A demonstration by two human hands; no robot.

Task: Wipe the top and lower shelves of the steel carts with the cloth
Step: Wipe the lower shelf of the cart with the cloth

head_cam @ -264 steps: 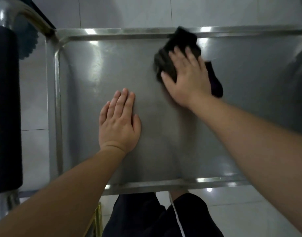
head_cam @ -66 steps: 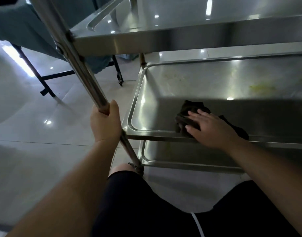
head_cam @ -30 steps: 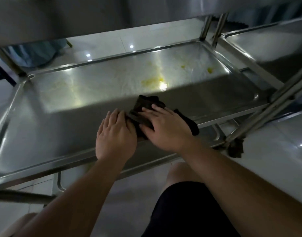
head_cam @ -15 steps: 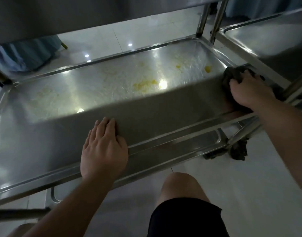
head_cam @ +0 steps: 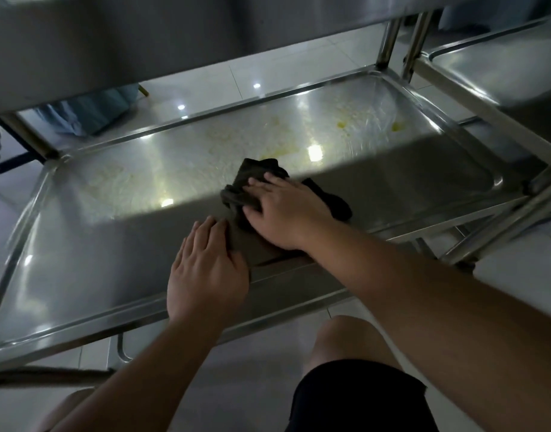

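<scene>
Where the shadow line crosses the shelf (head_cam: 81,269), I see the cloth (head_cam: 252,188): dark, crumpled into soft folds, one loose tail trailing off to its right. It lies on the shelf's middle, partly in the lit far half, partly in the shaded near half. My right hand (head_cam: 283,210) lies flat on the cloth, fingers straight and spread, pressing it down without grasping. My left hand (head_cam: 207,272) rests just left of the cloth, near the shelf's front rim, fingers straight and together, holding nothing. The shelf is a shallow steel tray with rounded corners and a raised rim, glossy with light spots; yellowish stains (head_cam: 396,127) and pale smears mark its far half. Round steel posts (head_cam: 386,42) rise at its far right corner. A second cart (head_cam: 486,76) stands beside it to the right.
</scene>
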